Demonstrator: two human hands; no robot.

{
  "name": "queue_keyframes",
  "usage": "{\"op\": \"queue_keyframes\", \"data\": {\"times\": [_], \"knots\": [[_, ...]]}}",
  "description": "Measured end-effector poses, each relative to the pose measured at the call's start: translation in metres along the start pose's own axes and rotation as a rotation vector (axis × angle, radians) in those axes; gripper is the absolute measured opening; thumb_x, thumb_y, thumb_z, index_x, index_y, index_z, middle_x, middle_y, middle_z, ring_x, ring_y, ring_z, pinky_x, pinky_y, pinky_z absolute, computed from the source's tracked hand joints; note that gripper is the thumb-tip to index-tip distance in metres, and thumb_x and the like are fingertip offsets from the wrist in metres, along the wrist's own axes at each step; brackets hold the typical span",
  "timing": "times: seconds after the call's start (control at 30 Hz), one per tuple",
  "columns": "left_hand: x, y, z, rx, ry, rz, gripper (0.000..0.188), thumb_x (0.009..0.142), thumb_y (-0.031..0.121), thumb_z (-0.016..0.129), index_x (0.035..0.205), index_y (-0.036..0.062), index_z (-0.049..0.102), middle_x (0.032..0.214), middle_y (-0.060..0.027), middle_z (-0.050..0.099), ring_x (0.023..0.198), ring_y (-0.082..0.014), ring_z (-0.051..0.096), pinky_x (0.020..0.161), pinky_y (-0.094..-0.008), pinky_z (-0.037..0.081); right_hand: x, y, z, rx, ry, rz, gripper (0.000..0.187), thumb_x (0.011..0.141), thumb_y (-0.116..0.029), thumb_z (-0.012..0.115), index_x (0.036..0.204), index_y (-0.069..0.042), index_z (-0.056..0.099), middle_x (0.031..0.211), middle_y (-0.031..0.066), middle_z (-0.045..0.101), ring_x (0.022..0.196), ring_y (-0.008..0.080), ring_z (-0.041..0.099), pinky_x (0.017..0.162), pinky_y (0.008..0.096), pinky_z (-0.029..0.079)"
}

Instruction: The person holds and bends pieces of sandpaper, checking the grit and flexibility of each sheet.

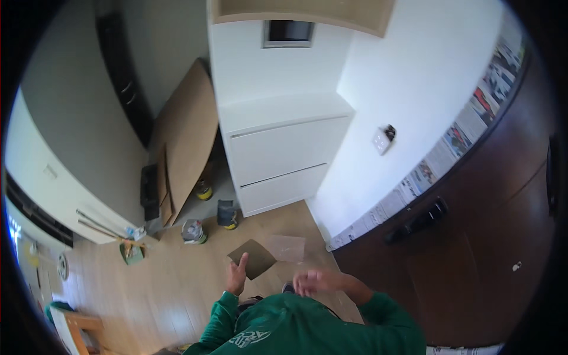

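Observation:
My left hand grips a square brown-grey sheet of sandpaper by its near edge, thumb on top. The sheet is held out flat over the floor in front of my body. My right hand hovers to the right of it, close to my green sweatshirt, with no contact with the sheet. Its fingers look bent but are smeared by motion, and nothing shows in them. Just past the sandpaper, a pale see-through sheet lies on the wooden floor.
Paint-stained cans and a dark-wrapped can stand ahead by a white cabinet. Brown boards lean at the left. Newspaper strips edge a dark door at right. A wooden stool stands lower left.

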State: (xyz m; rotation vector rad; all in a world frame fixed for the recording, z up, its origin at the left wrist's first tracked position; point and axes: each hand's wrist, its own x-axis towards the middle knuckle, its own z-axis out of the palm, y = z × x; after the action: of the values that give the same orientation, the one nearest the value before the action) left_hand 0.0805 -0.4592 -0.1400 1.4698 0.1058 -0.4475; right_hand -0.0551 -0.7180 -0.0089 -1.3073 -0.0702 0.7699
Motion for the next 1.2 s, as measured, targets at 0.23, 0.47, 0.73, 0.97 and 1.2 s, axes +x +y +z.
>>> {"op": "queue_keyframes", "data": {"times": [0.23,0.47,0.73,0.97,1.2], "knots": [[-0.008,0.076,0.118,0.203,-0.579,-0.004,0.049,0.099,0.037,0.062,0.123,-0.0062,0.060,0.111,-0.0109,0.069,0.100,-0.0161,0.063,0.089,-0.0326,0.051,0.005,0.047,-0.066,0.307,0.795,-0.369,0.035,0.103,-0.023,0.056,0.130,0.000,0.055,0.108,0.0054,0.067,0.094,0.0106,0.063,0.082,0.0260,0.050],[0.068,0.076,0.113,0.422,-0.977,0.042,0.052,0.099,0.036,0.062,0.128,-0.0067,0.057,0.116,-0.0130,0.068,0.103,-0.0187,0.063,0.089,-0.0340,0.050,0.043,0.067,-0.103,0.136,0.880,-0.329,0.037,0.091,-0.018,0.074,0.123,-0.003,0.062,0.115,0.0055,0.063,0.104,0.0103,0.058,0.082,0.0279,0.051],[0.139,0.106,0.066,-0.173,-1.355,-0.336,0.069,0.100,0.055,0.050,0.141,-0.0013,0.049,0.138,-0.0146,0.055,0.125,-0.0209,0.052,0.102,-0.0385,0.043,0.087,0.001,-0.089,0.278,0.843,-0.626,0.017,0.089,0.008,0.060,0.099,-0.002,0.069,0.120,0.0092,0.062,0.113,0.0184,0.059,0.097,0.0319,0.046],[0.166,0.110,0.055,0.274,-1.417,-0.439,0.072,0.097,0.054,0.059,0.145,0.0014,0.048,0.139,-0.0092,0.053,0.126,-0.0173,0.049,0.105,-0.0348,0.040,0.113,-0.027,-0.085,-0.295,0.743,-0.482,0.026,0.088,0.009,0.051,0.100,-0.003,0.071,0.119,0.0097,0.065,0.109,0.0204,0.062,0.099,0.0331,0.045],[0.154,0.131,0.097,0.264,-1.039,-0.074,0.053,0.083,0.036,0.081,0.118,-0.0005,0.067,0.097,-0.0037,0.070,0.085,-0.0116,0.064,0.075,-0.0293,0.053,0.105,-0.028,-0.122,0.044,0.968,-0.500,0.035,0.102,-0.017,0.056,0.134,-0.002,0.054,0.122,0.0080,0.063,0.111,0.0161,0.060,0.098,0.0321,0.047]]}}
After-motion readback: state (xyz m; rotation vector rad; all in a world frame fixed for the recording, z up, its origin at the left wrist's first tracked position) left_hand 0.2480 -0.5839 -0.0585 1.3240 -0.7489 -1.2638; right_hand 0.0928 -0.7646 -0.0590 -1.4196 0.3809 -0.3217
